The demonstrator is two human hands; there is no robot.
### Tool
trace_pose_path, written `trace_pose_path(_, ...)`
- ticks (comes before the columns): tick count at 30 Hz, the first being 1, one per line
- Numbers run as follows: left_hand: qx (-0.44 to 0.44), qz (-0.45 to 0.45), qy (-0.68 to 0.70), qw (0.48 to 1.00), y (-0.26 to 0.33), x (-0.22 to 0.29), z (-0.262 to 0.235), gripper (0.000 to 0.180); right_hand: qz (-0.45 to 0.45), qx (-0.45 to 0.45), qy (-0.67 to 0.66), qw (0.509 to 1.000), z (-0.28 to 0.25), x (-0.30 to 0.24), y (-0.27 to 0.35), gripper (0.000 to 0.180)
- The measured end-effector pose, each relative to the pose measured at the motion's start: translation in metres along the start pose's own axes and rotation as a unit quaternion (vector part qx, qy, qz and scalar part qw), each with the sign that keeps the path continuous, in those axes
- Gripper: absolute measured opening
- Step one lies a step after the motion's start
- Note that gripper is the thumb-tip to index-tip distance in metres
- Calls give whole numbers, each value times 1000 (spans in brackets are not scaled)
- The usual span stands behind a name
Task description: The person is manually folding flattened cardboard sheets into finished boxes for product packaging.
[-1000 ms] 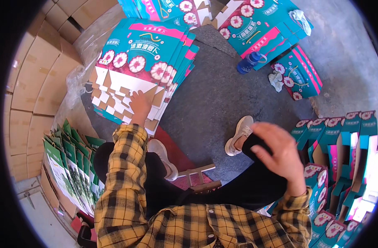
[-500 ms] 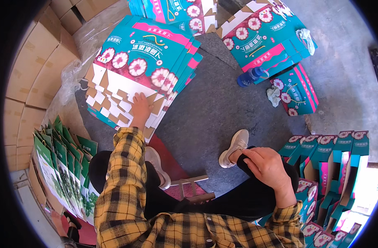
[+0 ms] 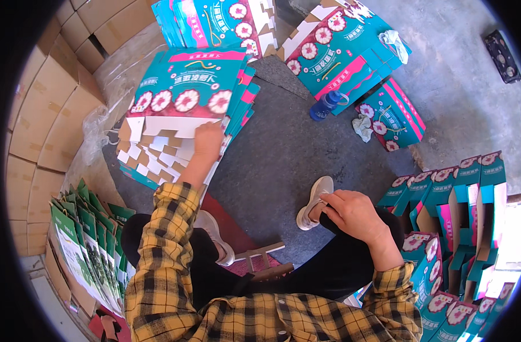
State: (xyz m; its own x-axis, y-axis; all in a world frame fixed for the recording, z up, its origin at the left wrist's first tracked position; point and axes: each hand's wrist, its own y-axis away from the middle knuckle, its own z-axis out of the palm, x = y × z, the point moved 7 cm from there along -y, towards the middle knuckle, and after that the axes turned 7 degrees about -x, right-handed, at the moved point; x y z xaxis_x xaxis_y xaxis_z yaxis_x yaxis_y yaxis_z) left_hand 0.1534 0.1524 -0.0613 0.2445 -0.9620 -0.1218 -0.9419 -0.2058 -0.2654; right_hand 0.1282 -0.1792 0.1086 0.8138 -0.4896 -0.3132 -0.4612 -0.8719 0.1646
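on rough grey concrete floor [image 3: 283,148], beside stacked brown cardboard cartons [image 3: 41,114]: left hand [image 3: 208,139] flat, fingers spread on stack of flat teal flowered box blanks [image 3: 180,108]; right hand [image 3: 351,214] loosely curled, holding nothing, on black trouser leg [image 3: 329,268].

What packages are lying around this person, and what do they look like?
Flat carton stack: under the left hand, teal with pink band and flower rounds.
Second flat stack: upper right floor, same colours.
Folded cartons: right side, upright, teal and pink.
Green bags: lower left, standing in a row.
Brown boxes: stacked at left.
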Motion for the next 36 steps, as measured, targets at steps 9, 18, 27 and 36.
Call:
trace_pose_path(9, 139, 180, 163, 960, 18, 157, -230, 10, 65, 65, -5, 996, 10, 5, 2, 42)
trace_pose_path(18, 215, 196, 273, 917, 26, 250, -317, 13, -27, 8, -350, 936, 59, 11, -3, 39)
trace_pose_path(27, 108, 212, 387, 891, 15, 248, -317, 23, 5, 289, -450, 845, 82, 47, -40, 37)
trace_pose_path(36, -116, 245, 417, 867, 64, 147, -281, 67, 71, 208, -612, 760, -4, 42, 5, 23)
